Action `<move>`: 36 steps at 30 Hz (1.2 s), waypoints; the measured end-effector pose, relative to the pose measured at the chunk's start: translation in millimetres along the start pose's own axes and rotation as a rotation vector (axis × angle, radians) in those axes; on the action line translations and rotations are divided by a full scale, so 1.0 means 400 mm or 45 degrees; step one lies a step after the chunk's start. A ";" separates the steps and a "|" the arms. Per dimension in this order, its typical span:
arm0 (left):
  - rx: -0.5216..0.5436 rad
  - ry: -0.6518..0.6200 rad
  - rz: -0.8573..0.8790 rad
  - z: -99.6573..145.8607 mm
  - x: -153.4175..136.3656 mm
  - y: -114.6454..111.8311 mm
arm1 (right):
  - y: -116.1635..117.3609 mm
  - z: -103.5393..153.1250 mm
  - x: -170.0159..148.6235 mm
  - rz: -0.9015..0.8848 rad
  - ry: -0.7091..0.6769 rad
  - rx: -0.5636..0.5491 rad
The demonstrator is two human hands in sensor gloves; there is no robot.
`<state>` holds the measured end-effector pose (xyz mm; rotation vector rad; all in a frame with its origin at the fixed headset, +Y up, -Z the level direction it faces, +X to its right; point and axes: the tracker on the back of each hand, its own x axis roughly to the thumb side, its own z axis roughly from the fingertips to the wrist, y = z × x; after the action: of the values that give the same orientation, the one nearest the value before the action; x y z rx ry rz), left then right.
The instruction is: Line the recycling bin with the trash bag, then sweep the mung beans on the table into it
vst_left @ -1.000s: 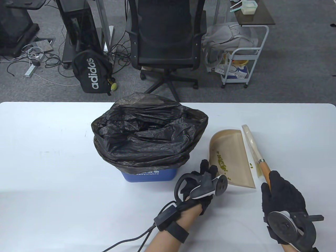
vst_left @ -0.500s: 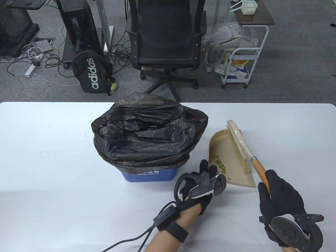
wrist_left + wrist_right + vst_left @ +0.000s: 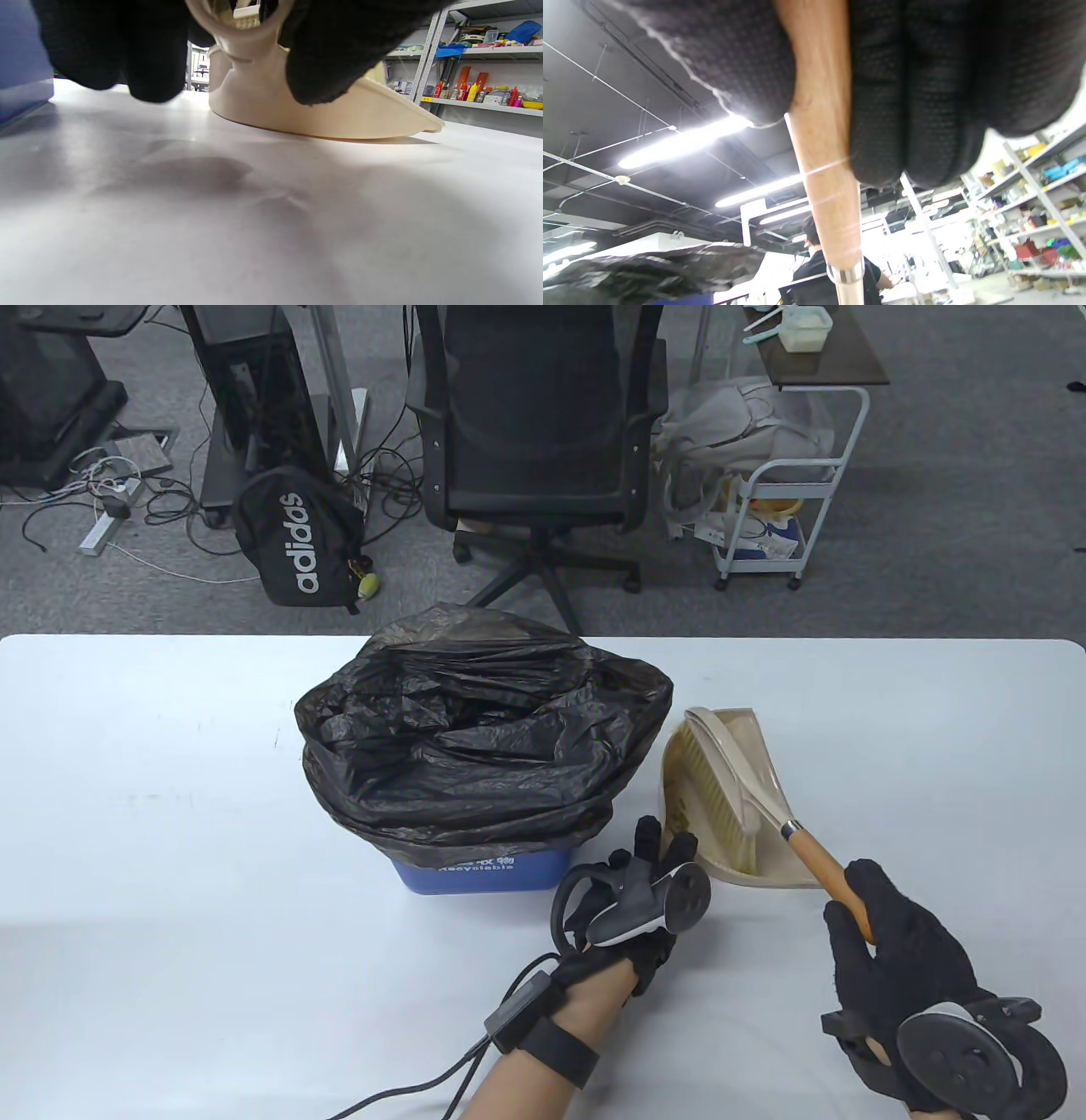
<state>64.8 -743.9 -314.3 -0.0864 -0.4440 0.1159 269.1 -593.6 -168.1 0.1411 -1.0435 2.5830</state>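
Observation:
The blue recycling bin [image 3: 509,872] stands mid-table, lined with a black trash bag [image 3: 475,738] that bulges over its rim. Right of it a beige dustpan [image 3: 768,780] sits on the white table [image 3: 170,814]. My left hand [image 3: 657,848] grips the ring handle at the dustpan's [image 3: 322,114] near left corner. My right hand [image 3: 865,899] grips the wooden handle of a hand brush [image 3: 819,861]. The brush's bristles [image 3: 721,806] lie inside the pan and cover its floor. No mung beans show. In the right wrist view the brush handle [image 3: 823,148] passes between my curled fingers [image 3: 916,84].
Beyond the table's far edge stand an office chair [image 3: 534,432], a black backpack [image 3: 297,538] and a white trolley [image 3: 789,492]. Bare white tabletop lies left of the bin and in front of my hands. Shelves [image 3: 475,76] stand at the right in the left wrist view.
My right hand has swung the brush leftward from the pan's right edge into the pan, covering the beans. The pan now looks narrower, and my left hand has shifted slightly left.

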 end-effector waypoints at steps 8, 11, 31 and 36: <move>-0.024 0.030 -0.002 -0.004 -0.005 -0.018 | 0.076 -0.058 -0.056 0.318 -0.004 -0.030; -0.026 0.041 0.031 -0.005 -0.009 -0.019 | 0.121 -0.067 -0.079 0.394 0.007 0.002; 0.056 0.196 0.428 0.010 -0.060 -0.018 | 0.127 -0.030 -0.131 0.317 0.046 0.007; 0.059 0.222 0.454 0.019 -0.067 -0.013 | 0.130 -0.023 -0.128 0.311 0.031 0.018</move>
<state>37.8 -752.1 -318.1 -0.1283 -0.2483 0.4655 298.7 -636.6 -220.0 -0.0153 -1.0942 2.8014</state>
